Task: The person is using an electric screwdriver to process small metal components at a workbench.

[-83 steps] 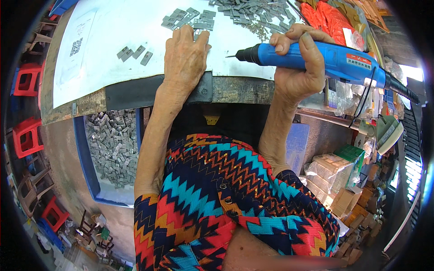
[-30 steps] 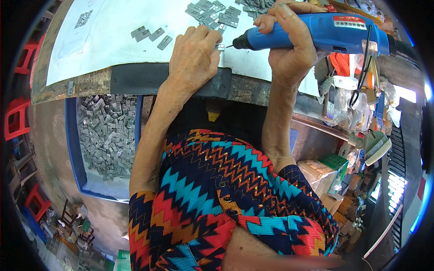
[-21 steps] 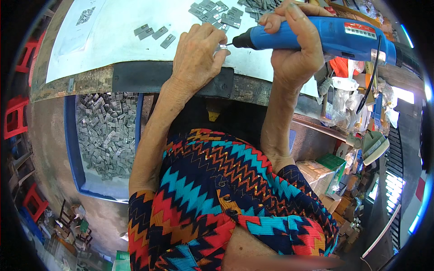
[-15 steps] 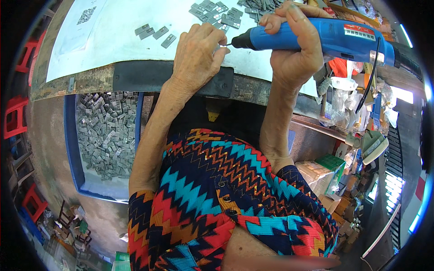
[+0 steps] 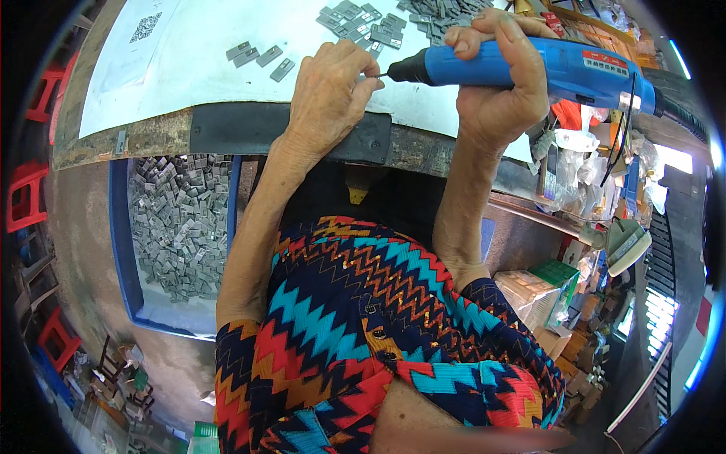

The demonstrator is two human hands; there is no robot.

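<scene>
My right hand (image 5: pixel 503 83) is wrapped round a blue electric screwdriver (image 5: pixel 544 66), held almost level above the table. Its black nose and thin bit point left and reach the fingertips of my left hand (image 5: pixel 330 94). Those fingers are pinched together at the bit's tip; whatever they grip is hidden behind them. Left of that hand, a few small grey rectangular pieces (image 5: pixel 268 55) lie on the white sheet (image 5: pixel 204 68). A larger group of grey pieces (image 5: pixel 349 21) lies beyond my left hand, and a heap of them (image 5: pixel 442 15) sits behind the screwdriver.
Below the table edge at left, a blue tray (image 5: pixel 121 242) holds many grey pieces. A dark pad (image 5: pixel 238 130) covers part of the worn table edge. Plastic bags (image 5: pixel 578 170) and a lamp head (image 5: pixel 628 248) crowd the right side. Red stools (image 5: pixel 29 195) stand far left.
My right hand and the screwdriver have shifted slightly right, and the screwdriver's rear end has dipped a little. My left hand stays almost in place with its fingers still pinched.
</scene>
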